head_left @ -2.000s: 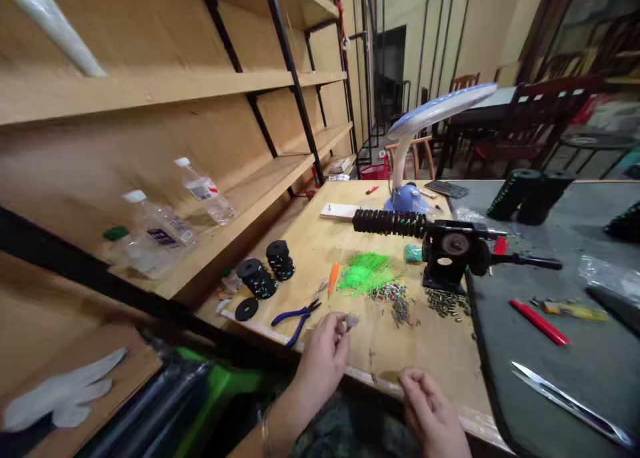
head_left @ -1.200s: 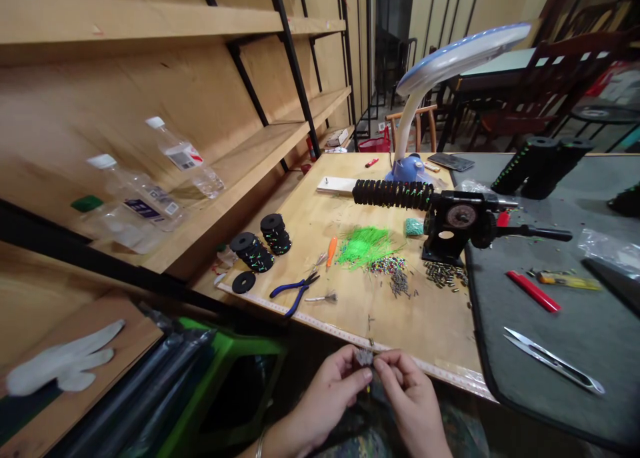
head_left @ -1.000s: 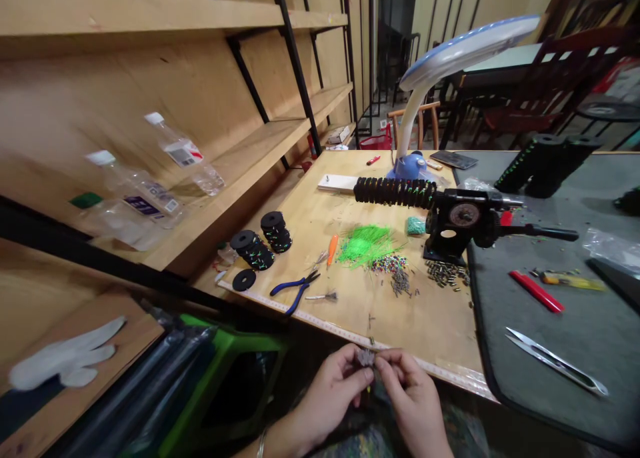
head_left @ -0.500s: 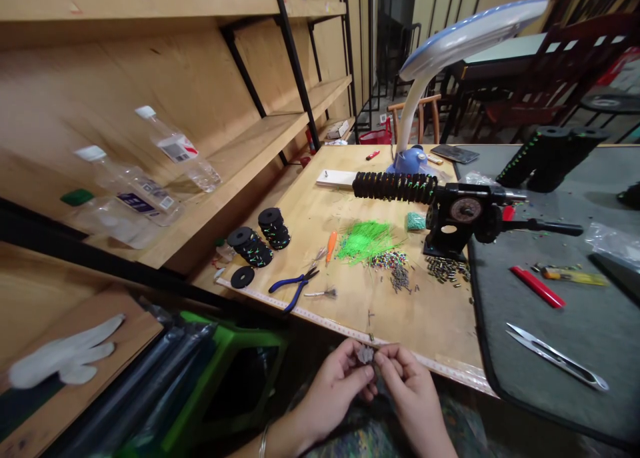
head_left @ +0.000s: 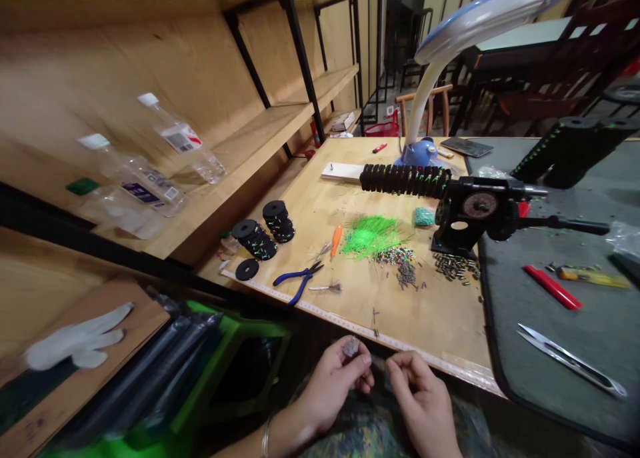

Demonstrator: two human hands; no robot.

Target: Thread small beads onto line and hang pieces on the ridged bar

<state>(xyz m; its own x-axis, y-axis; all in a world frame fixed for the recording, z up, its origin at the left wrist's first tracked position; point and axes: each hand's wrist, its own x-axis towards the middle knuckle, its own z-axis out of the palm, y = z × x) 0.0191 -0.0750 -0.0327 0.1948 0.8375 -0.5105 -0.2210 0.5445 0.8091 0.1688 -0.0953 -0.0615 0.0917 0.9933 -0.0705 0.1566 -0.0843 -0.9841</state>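
Observation:
Just off the table's front edge, my left hand [head_left: 334,386] is closed, with a small greyish translucent clump [head_left: 351,347] between thumb and fingers. I cannot make out what the clump is made of. A short gap to the right is my right hand [head_left: 423,397], its thumb and fingertips pinched together; whatever is in the pinch is too small or hidden. On the wood beyond lie blue-handled pliers [head_left: 299,281], a white strand with a frayed end [head_left: 327,288], a pile of small grey metal pieces [head_left: 407,276], coloured beads [head_left: 395,255] and bright green strands [head_left: 373,235].
A black hand-crank winder [head_left: 463,211] carries a row of black foam spools [head_left: 405,179]. More spools [head_left: 255,239] stand at the left. Metal snips [head_left: 570,358] and a red tool [head_left: 553,287] lie on the grey mat [head_left: 515,338]. A lamp [head_left: 420,151] stands behind.
My left hand came back from over the table with the grey clump and met my right hand. Since half a second ago the hands have moved slightly apart. The view has tilted down.

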